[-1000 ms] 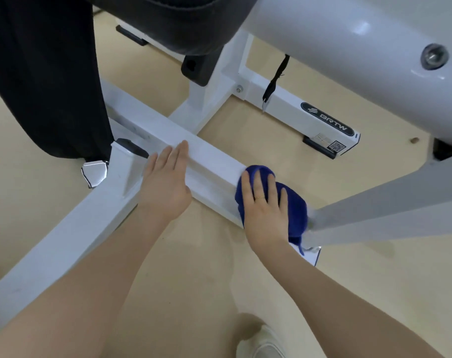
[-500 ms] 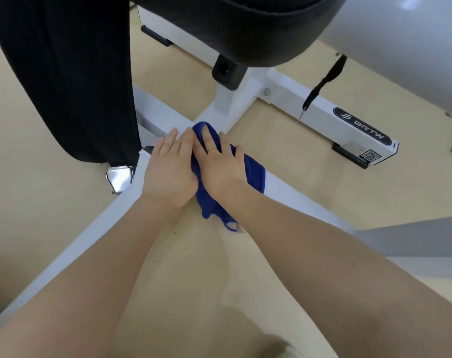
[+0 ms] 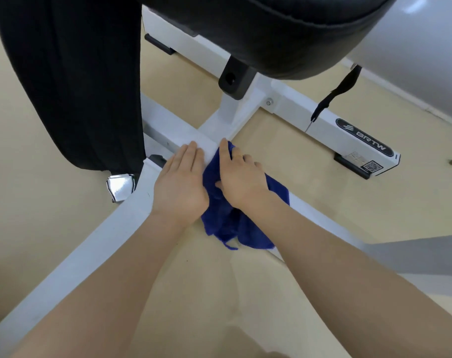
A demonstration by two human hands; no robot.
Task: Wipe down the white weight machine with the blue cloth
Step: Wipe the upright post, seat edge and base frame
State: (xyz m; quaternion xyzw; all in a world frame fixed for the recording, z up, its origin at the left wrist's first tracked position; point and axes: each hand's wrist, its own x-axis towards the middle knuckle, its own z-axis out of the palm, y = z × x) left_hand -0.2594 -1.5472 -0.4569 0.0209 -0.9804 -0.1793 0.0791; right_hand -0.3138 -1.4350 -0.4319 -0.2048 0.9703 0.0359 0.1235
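The white weight machine (image 3: pixel 90 254) carries one readable mark: a black oval badge (image 3: pixel 364 138) on the far base bar, lettered "BRTW" beside a small striped logo. Just past it, at the end of that bar, sits a square code label (image 3: pixel 372 166) next to a pale sticker whose print is too small to read. A black strap (image 3: pixel 335 96) hangs down in front of this bar.

The right hand (image 3: pixel 241 180) lies on the blue cloth (image 3: pixel 230 223), which is bunched over the near frame bar where a cross piece joins it. Its grip is partly closed: the forefinger reaches forward along the cloth's edge, the other fingers bend down into the fabric, and the thumb tucks into a fold. Part of the cloth spills off the bar toward the floor (image 3: pixel 39 202), a loose thread hanging from its hem.

The left hand (image 3: pixel 181 187) rests flat on the same bar, just beside the cloth, fingers straight and together, holding nothing. A black padded seat (image 3: pixel 271 29) looms overhead, and a chrome buckle (image 3: pixel 120 188) hangs by the frame at the left.
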